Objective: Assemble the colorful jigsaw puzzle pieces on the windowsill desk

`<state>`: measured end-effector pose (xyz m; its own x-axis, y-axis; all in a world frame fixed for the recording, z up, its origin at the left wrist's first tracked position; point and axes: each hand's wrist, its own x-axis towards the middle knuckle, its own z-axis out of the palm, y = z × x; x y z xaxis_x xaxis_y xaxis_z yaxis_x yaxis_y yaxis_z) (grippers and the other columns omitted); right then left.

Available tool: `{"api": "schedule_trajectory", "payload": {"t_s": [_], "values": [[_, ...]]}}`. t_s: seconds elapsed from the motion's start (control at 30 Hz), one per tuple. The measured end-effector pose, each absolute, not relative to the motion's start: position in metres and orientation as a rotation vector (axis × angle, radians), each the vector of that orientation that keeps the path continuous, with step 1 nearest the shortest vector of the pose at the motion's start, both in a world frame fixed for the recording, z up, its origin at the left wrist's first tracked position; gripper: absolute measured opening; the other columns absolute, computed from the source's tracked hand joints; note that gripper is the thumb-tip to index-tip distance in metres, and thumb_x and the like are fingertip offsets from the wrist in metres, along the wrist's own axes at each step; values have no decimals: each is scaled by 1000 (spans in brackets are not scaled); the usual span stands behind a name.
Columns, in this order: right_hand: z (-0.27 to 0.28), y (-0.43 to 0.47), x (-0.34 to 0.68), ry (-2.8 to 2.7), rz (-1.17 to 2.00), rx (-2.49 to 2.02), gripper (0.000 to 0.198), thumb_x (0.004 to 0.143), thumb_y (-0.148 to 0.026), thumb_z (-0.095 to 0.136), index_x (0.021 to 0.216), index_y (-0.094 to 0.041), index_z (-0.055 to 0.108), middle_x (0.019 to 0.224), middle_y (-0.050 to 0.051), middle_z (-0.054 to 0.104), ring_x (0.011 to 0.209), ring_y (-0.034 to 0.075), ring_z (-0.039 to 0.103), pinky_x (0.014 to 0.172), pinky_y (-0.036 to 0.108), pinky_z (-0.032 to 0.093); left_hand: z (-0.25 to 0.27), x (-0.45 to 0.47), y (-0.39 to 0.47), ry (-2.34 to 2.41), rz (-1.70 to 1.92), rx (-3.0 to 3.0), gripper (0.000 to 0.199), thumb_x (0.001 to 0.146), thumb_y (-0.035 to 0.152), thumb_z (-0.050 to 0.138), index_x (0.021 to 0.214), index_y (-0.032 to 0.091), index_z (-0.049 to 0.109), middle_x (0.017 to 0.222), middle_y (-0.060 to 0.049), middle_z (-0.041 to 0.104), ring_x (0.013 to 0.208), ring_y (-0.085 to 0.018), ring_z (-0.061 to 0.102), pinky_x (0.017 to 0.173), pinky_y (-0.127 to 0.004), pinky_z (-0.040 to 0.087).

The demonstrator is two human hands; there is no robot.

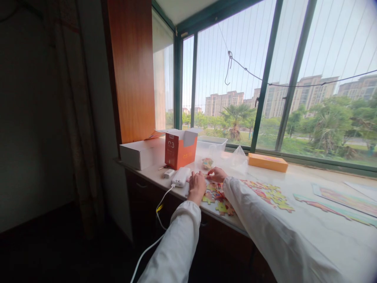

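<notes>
My left hand point(197, 186) is at the table's front edge, just right of a white power bank point(180, 177). Its fingers are curled and drawn together, and what they hold, if anything, is hidden. Close beside it, my right hand point(217, 174) pinches a small jigsaw puzzle piece point(209, 174) between thumb and fingers. Loose puzzle pieces point(208, 197) lie below and between the hands, yellow, red and orange. Beyond my right forearm spreads a joined section of puzzle point(275, 195). A small bundle of pieces point(207, 163) sits behind my hands.
An orange box point(181, 149) with raised flaps stands behind the power bank, beside a white box point(138, 154) and a clear plastic tub point(212, 145). A white cable point(159, 208) hangs over the edge. A yellow-orange box point(267, 162) lies by the window; printed sheets point(344, 198) lie at right.
</notes>
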<state>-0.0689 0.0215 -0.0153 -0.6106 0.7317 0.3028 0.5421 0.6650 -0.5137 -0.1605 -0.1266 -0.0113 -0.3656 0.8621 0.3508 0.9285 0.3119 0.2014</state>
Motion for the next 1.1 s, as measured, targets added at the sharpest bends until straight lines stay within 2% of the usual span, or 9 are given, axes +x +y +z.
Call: {"api": "schedule_trajectory", "payload": {"t_s": [0.13, 0.23, 0.37, 0.53, 0.83, 0.97, 1.1], "values": [[-12, 19, -66, -2304, 641, -1053, 23, 64, -28, 83, 83, -23, 72, 88, 2, 73, 86, 20, 66, 79, 31, 50, -7, -160, -128, -2353, -564, -1644, 43, 94, 13, 38, 134, 13, 52, 123, -16, 63, 133, -28, 43, 108, -37, 37], [-7, 14, -65, -2240, 741, -1035, 27, 66, -29, 81, 90, -23, 70, 79, -2, 73, 76, 16, 66, 72, 26, 49, 0, -159, -130, -2282, -582, -1620, 42, 93, 11, 37, 132, 15, 53, 123, -14, 63, 125, -27, 48, 104, -37, 40], [4, 6, -63, -2137, 831, -1010, 27, 73, -36, 75, 96, -22, 69, 78, -1, 73, 69, 13, 64, 64, 22, 47, 9, -158, -135, -2168, -658, -1576, 46, 93, 12, 40, 138, 18, 49, 129, -13, 60, 122, -25, 49, 101, -35, 41], [22, -3, -44, -2051, 895, -1001, 28, 73, -34, 75, 96, -20, 69, 81, 2, 73, 66, 12, 62, 55, 20, 43, 21, -156, -147, -2021, -739, -1531, 43, 97, 16, 34, 137, 24, 50, 130, -10, 58, 118, -23, 51, 98, -32, 43], [34, -21, 58, -2011, 956, -872, 32, 72, -43, 76, 92, -19, 68, 79, 3, 74, 71, 16, 64, 58, 24, 41, 46, -138, -156, -2092, -771, -1467, 48, 93, 7, 35, 131, 28, 55, 128, -6, 59, 116, -19, 55, 87, -27, 49], [34, -23, 127, -2009, 924, -893, 35, 73, -47, 74, 92, -19, 67, 82, 5, 74, 72, 18, 65, 60, 25, 41, 56, -93, -146, -1977, -808, -1583, 48, 92, 5, 35, 129, 29, 55, 126, -5, 58, 112, -19, 56, 81, -25, 50], [36, -19, 214, -1909, 837, -987, 37, 72, -49, 74, 89, -18, 66, 91, 8, 74, 82, 20, 66, 68, 28, 44, 64, -29, -133, -1919, -799, -1736, 53, 88, 0, 35, 127, 30, 57, 126, -5, 56, 110, -20, 57, 78, -26, 50]]}}
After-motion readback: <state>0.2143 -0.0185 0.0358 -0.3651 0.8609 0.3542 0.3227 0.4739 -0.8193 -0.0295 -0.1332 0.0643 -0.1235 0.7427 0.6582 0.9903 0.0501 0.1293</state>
